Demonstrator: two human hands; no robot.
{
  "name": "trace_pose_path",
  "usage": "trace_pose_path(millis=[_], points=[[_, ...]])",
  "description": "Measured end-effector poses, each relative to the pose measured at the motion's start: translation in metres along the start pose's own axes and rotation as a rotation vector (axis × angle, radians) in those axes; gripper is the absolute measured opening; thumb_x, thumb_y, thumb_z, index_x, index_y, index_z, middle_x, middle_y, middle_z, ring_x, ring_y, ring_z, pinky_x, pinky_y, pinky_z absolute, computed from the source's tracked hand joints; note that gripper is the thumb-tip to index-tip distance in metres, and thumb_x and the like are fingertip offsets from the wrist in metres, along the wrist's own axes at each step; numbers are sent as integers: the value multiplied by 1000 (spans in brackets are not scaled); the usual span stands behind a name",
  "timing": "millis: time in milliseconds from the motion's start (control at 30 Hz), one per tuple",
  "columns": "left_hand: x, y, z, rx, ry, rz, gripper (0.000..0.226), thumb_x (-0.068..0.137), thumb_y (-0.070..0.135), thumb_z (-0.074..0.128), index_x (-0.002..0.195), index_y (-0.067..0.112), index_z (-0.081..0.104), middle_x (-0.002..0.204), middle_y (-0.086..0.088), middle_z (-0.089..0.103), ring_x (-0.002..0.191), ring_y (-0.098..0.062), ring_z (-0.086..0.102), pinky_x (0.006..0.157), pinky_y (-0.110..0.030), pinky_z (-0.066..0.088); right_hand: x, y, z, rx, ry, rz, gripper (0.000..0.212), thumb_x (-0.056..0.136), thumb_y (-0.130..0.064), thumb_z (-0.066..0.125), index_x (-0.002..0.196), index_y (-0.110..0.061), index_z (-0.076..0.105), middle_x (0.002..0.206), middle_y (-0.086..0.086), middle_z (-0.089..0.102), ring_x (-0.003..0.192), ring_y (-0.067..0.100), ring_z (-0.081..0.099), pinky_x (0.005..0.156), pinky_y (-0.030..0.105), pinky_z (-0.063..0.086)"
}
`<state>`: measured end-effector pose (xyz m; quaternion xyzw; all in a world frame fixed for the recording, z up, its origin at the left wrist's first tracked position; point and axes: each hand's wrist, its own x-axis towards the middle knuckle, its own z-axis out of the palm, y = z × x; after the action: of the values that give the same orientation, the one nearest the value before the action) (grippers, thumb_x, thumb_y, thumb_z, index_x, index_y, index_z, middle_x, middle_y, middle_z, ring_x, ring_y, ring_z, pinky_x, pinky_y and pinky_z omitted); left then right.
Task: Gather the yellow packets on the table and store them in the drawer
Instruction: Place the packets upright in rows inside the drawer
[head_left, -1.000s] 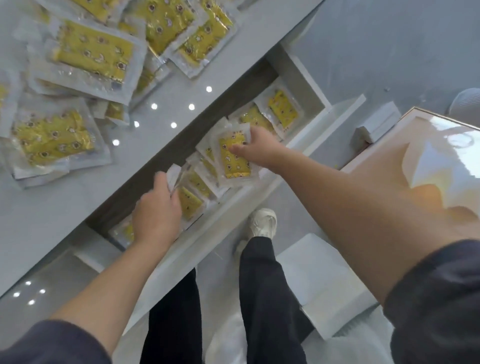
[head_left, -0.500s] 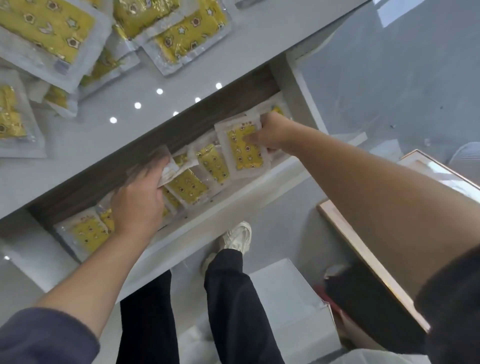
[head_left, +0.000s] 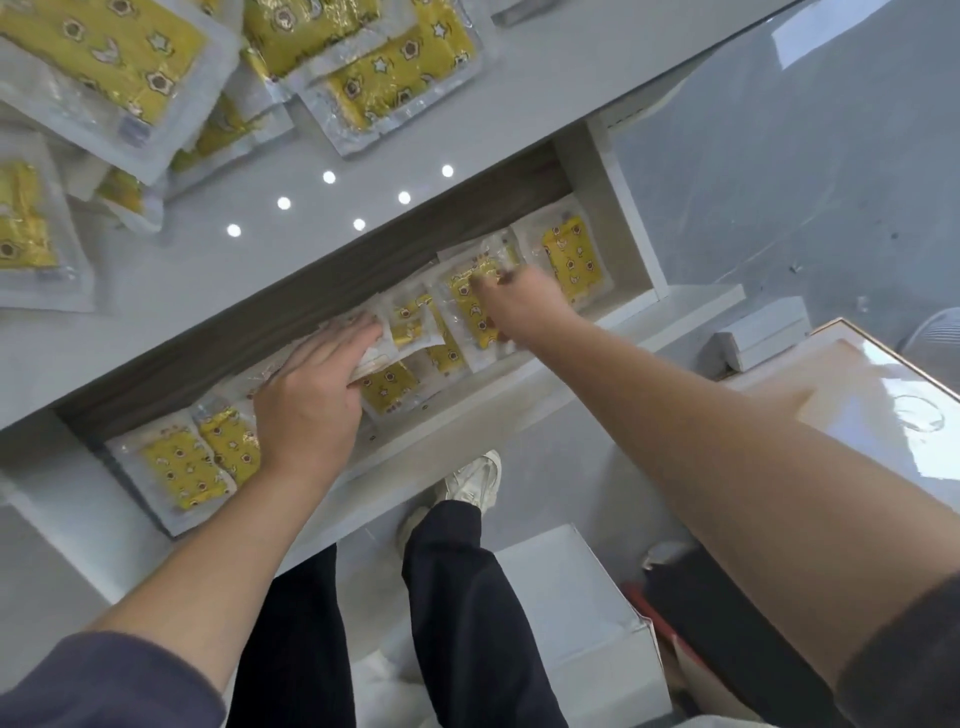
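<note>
Two hands are down in the open drawer (head_left: 519, 400) at once, and I judge this the settling step, with the gathering only partly done. The left hand (head_left: 311, 400) lies flat with straight fingers, pressing on the overlapped packets near the drawer's middle and gripping nothing. The right hand (head_left: 522, 306) reaches further toward the drawer's right end, its fingertips over a tilted packet (head_left: 470, 317). They are smeared with motion, so I cannot tell whether they pinch it or merely push it. Inside the drawer a row of packets (head_left: 395, 384) runs along its length, each with its long side laid across the drawer's depth. The row goes from the left-end packet (head_left: 179, 467) to the right-end packet (head_left: 574, 260), which lies apart from both hands. What is left of the task sits on the tabletop (head_left: 156, 322) beyond the drawer's back edge: a heap of yellow packets (head_left: 104, 67) past the drawer's left half, and one loose packet (head_left: 400, 78) nearer its middle. From either hand that heap lies up and away, over the tabletop's lip, and the left hand is plainly the nearer. The next reach probably falls to it, lifting clear of the drawer first so no stored packet is dragged out.
</note>
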<state>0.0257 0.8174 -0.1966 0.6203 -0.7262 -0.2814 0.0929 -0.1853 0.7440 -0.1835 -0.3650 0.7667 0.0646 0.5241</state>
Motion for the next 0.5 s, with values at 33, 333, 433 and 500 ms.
trace_pose_path(millis=[33,333,433,500], points=[[-1,2,-3,-14,7,9,58,72,-14,65,122,16,66,122,-2,68,113,-23,64,82,-39,55,-11,-2,6,261,-252,147,46,99,-45,44,110,-2,56,98,12,69,89,26,68,73,34,57],[-20,-21,-29,1,-78,201,63,67,-8,49,126,9,64,127,-5,64,118,-25,60,91,-42,52,-29,-28,43,747,-406,318,50,95,-2,55,141,-10,38,129,10,51,92,25,67,72,36,61],[-30,-47,-40,92,-22,172,63,64,-16,53,122,6,65,114,-16,65,104,-31,56,71,-45,56,-25,-36,41,463,-240,99,58,96,-2,51,147,-19,30,130,6,51,70,12,62,66,28,60],[-39,-65,-47,202,1,116,61,64,-17,60,120,7,67,98,-20,59,88,-37,50,58,-43,48,-21,-41,41,185,-150,-43,64,93,-3,55,150,-18,28,120,7,59,65,8,64,64,26,58]])
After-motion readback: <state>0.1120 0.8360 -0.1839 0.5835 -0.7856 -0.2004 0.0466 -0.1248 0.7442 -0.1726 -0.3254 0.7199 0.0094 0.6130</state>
